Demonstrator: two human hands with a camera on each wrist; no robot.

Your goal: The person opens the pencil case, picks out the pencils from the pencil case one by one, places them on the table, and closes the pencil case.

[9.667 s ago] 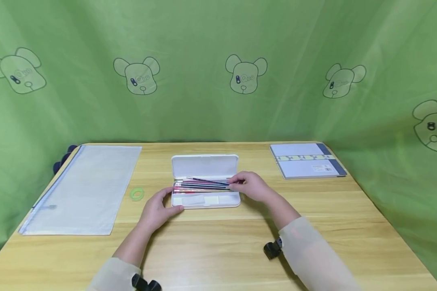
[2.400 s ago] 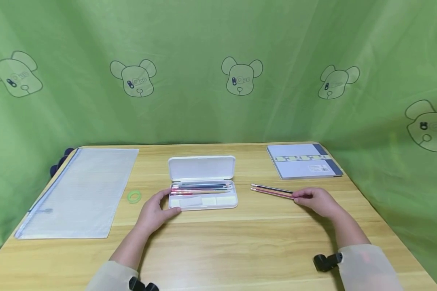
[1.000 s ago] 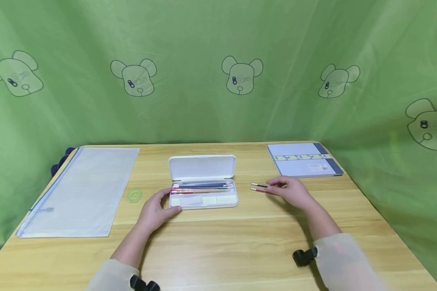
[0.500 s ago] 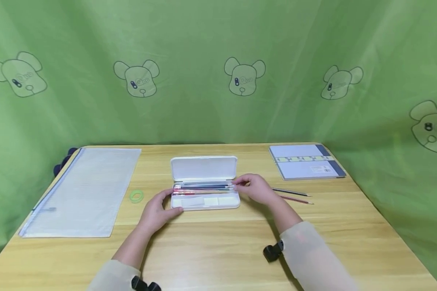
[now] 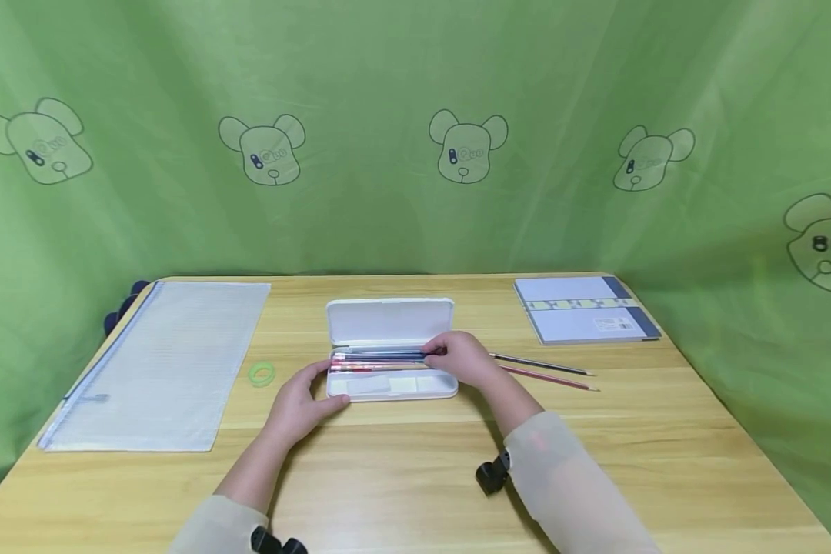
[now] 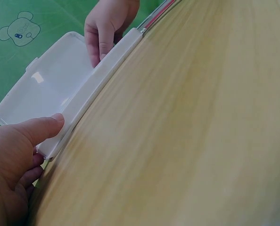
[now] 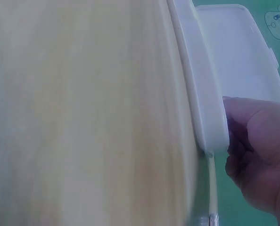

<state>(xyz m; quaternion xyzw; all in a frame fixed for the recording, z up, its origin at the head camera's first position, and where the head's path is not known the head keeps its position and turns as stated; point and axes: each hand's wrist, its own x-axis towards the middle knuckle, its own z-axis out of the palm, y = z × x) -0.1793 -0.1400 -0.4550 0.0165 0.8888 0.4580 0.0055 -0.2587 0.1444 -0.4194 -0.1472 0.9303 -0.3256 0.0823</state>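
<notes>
In the head view an open white pencil case [image 5: 422, 385] lies mid-table, its lid [image 5: 390, 322] tipped up at the back. Several pencils [image 5: 377, 356] lie lengthwise inside. My left hand [image 5: 296, 404] holds the case's left end, thumb on the front edge, fingers round the corner; the left wrist view shows that thumb [image 6: 41, 128] on the wall. My right hand [image 5: 460, 358] reaches into the right half, thumb and finger pinching at the pencils; its fingertips are hidden in the right wrist view. A dark pencil [image 5: 543, 364] and a red pencil [image 5: 550, 377] lie on the table beyond it.
A translucent zip pouch [image 5: 159, 365] lies flat at the left. Between pouch and case is a small green ring [image 5: 261, 374]. A blue-grey notebook [image 5: 585, 310] with a patterned band lies at the back right. Behind the table hangs a green curtain [image 5: 360, 223].
My right hand has let go of the dark and red pencils on the table, moved left to the case and slid further in along its pencils. My left hand has kept its hold.
</notes>
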